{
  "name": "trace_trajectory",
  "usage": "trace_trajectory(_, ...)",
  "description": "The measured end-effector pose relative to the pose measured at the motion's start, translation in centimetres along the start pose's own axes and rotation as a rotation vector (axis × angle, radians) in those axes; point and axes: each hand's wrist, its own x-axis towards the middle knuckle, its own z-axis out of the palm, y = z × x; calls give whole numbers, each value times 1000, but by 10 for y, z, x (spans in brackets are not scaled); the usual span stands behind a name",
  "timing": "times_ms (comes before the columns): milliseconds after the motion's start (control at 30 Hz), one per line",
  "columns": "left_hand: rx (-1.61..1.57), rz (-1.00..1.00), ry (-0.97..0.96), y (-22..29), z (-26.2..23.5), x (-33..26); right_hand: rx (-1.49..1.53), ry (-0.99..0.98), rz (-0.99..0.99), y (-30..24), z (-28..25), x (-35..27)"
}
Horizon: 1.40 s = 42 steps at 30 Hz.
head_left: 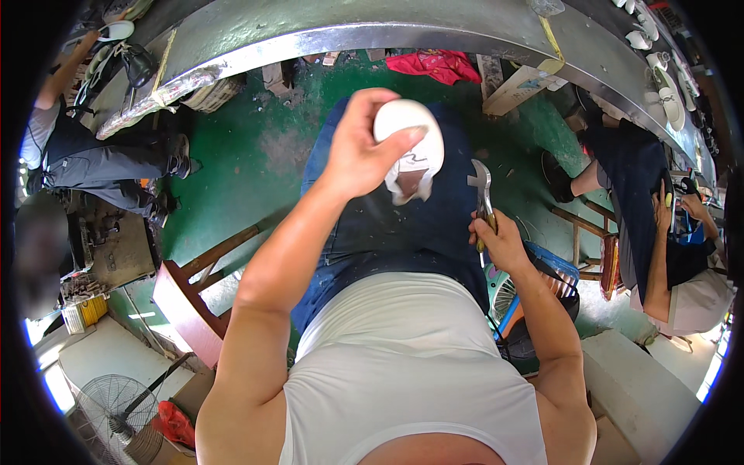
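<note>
Green floor [221, 143] underneath, with a metal bench [325, 19] along the far side and a red cloth [438, 66] below its near edge. Above blue trousers [387, 240], a white shoe [401, 116] in the left hand [363, 151]: fingers bent partway open round its far left side, tips hidden, thumb across the near face. To the right, apart from it, a metal tool [483, 190] in the right hand [504, 240], fingers curled closed round the handle, head pointing far.

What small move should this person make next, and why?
Perhaps bring the hammer closer to the white piece: the left hand holds that piece above the lap, while the right hand grips the hammer off to its right, not touching it.
</note>
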Motion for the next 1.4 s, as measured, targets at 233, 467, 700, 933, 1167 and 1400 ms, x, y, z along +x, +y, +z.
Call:
trace_trajectory(233,431,-490,-430,-112,-5,-36,-129,-106,30,4,-3,-11)
trace_trajectory(467,966,-240,-265,-73,-3,-66,-342,-271,-66,-19,6,-9)
trace_trajectory(700,989,-102,-178,-66,7,-73,75,-460,363,-45,7,18)
trace_trajectory(933,829,-269,-143,-69,-1,-66,-691,-134,-455,-23,26,24)
trace_trajectory(1167,956,-46,-202,-68,8,-75,-409,-537,186,-69,-1,31)
trace_trajectory(1400,835,-202,-125,-81,13,-72,-785,-666,280,-127,-11,59)
